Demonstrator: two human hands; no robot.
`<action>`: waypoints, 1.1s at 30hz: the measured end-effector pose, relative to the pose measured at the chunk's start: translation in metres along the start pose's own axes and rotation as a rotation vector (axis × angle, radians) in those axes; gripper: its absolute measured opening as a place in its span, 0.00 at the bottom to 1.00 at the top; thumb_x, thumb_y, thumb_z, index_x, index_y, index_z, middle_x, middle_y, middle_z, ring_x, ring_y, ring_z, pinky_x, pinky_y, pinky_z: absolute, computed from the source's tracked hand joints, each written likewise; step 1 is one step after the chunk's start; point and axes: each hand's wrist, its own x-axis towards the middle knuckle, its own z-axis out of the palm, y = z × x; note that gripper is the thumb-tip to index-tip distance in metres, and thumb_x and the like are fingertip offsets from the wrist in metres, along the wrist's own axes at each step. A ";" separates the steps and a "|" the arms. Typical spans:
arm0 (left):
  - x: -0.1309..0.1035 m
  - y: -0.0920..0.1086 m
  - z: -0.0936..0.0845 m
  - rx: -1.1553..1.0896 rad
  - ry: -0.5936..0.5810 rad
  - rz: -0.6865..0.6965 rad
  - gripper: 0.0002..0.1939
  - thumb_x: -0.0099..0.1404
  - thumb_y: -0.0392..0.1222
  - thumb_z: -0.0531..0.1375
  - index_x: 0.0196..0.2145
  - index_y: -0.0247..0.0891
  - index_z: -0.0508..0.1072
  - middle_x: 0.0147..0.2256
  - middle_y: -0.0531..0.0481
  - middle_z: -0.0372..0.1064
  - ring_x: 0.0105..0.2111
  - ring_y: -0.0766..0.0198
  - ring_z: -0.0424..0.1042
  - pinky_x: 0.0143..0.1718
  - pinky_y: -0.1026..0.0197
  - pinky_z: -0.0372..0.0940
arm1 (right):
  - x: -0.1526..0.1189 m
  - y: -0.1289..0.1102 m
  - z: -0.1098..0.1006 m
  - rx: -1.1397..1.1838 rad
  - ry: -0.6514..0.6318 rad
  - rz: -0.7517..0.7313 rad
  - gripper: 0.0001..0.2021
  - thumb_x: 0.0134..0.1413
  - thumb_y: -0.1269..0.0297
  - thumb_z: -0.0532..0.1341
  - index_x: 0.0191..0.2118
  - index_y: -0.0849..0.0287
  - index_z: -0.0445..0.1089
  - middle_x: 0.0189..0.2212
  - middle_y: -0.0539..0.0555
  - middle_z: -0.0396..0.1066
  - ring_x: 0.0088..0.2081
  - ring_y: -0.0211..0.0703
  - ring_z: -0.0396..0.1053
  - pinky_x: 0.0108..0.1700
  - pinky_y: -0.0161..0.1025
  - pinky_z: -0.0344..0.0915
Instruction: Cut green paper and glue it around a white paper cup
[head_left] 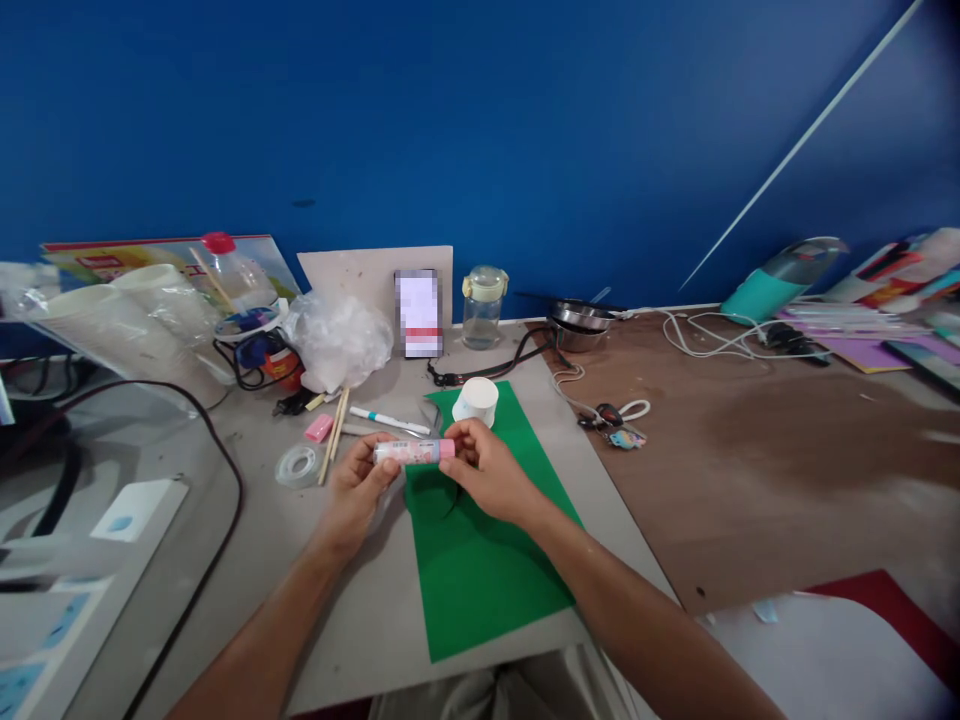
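Note:
A glue stick [411,453] with a pink end lies sideways between my two hands, above the left edge of a green paper sheet [487,560]. My left hand [365,482] is closed round its clear end. The fingers of my right hand [484,465] pinch the pink cap [447,449]. An upturned white paper cup [475,402] stands on the green sheet just beyond my right hand. Something thin and dark shows on the sheet below my right fingers; I cannot make out what it is.
Left of the sheet lie a marker [390,420], wooden sticks [334,437], a pink eraser [319,428] and a tape roll [298,465]. Behind stand a phone [418,315], a glass jar [484,308] and metal bowls [581,322]. Keys [619,425] lie on the right.

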 end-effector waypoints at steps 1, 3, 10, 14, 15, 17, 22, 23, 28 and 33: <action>0.000 0.001 0.000 -0.006 -0.001 0.000 0.15 0.53 0.44 0.68 0.38 0.39 0.73 0.26 0.55 0.68 0.23 0.72 0.63 0.26 0.68 0.60 | 0.000 0.000 0.001 0.006 -0.007 0.011 0.12 0.46 0.65 0.62 0.37 0.57 0.61 0.28 0.47 0.65 0.25 0.34 0.61 0.28 0.32 0.59; 0.000 0.002 -0.001 0.003 -0.002 -0.004 0.15 0.53 0.44 0.68 0.39 0.39 0.72 0.26 0.55 0.68 0.23 0.72 0.63 0.25 0.69 0.60 | 0.000 0.002 0.002 0.010 -0.041 0.070 0.07 0.50 0.63 0.59 0.35 0.57 0.61 0.23 0.45 0.64 0.21 0.33 0.59 0.24 0.31 0.56; -0.002 -0.001 -0.001 0.052 -0.029 0.005 0.16 0.52 0.44 0.68 0.38 0.38 0.73 0.29 0.53 0.71 0.26 0.69 0.66 0.29 0.67 0.62 | 0.001 0.002 -0.002 -0.072 -0.128 0.284 0.25 0.62 0.49 0.44 0.19 0.58 0.58 0.10 0.46 0.55 0.13 0.31 0.49 0.18 0.33 0.48; -0.001 -0.004 0.001 -0.007 -0.027 -0.008 0.17 0.52 0.45 0.68 0.38 0.38 0.73 0.29 0.52 0.70 0.26 0.69 0.66 0.28 0.67 0.62 | 0.001 -0.001 -0.003 0.074 -0.071 0.189 0.19 0.60 0.50 0.47 0.28 0.59 0.62 0.17 0.47 0.63 0.15 0.31 0.53 0.20 0.32 0.51; 0.000 -0.003 0.002 -0.029 -0.011 -0.010 0.16 0.52 0.46 0.68 0.38 0.38 0.73 0.28 0.53 0.70 0.25 0.70 0.65 0.28 0.67 0.62 | 0.001 -0.002 -0.002 0.088 -0.059 0.131 0.14 0.57 0.52 0.52 0.33 0.59 0.62 0.21 0.47 0.65 0.17 0.32 0.56 0.21 0.32 0.54; 0.001 -0.002 0.002 -0.067 0.019 -0.009 0.16 0.52 0.45 0.69 0.37 0.38 0.73 0.26 0.54 0.68 0.23 0.72 0.63 0.26 0.68 0.61 | 0.000 -0.001 -0.001 0.057 -0.032 0.048 0.11 0.50 0.60 0.60 0.39 0.58 0.61 0.28 0.48 0.67 0.23 0.34 0.62 0.27 0.32 0.58; 0.001 0.001 0.002 -0.081 0.032 -0.006 0.15 0.52 0.45 0.69 0.36 0.39 0.73 0.27 0.55 0.68 0.24 0.72 0.64 0.27 0.68 0.62 | -0.003 0.003 0.002 -0.151 -0.041 -0.042 0.07 0.53 0.60 0.58 0.32 0.58 0.64 0.24 0.48 0.65 0.26 0.35 0.61 0.29 0.32 0.56; 0.001 0.001 0.002 -0.069 0.022 -0.007 0.15 0.52 0.45 0.69 0.36 0.40 0.73 0.28 0.55 0.69 0.25 0.71 0.65 0.29 0.68 0.63 | -0.003 0.003 0.002 -0.160 -0.050 -0.014 0.11 0.55 0.57 0.55 0.29 0.59 0.64 0.21 0.47 0.63 0.23 0.34 0.59 0.27 0.32 0.55; -0.002 -0.001 0.002 -0.022 -0.021 -0.028 0.16 0.51 0.45 0.69 0.38 0.39 0.73 0.30 0.53 0.71 0.27 0.69 0.67 0.31 0.66 0.64 | -0.001 -0.001 0.000 0.062 -0.185 0.448 0.28 0.59 0.43 0.43 0.19 0.59 0.59 0.09 0.46 0.54 0.12 0.31 0.49 0.17 0.31 0.45; -0.001 0.002 0.004 -0.068 -0.015 -0.033 0.16 0.51 0.44 0.69 0.37 0.38 0.73 0.28 0.54 0.70 0.25 0.71 0.66 0.30 0.67 0.64 | -0.004 -0.005 0.002 0.041 -0.036 0.124 0.12 0.51 0.55 0.59 0.35 0.59 0.64 0.24 0.48 0.68 0.20 0.31 0.60 0.24 0.30 0.56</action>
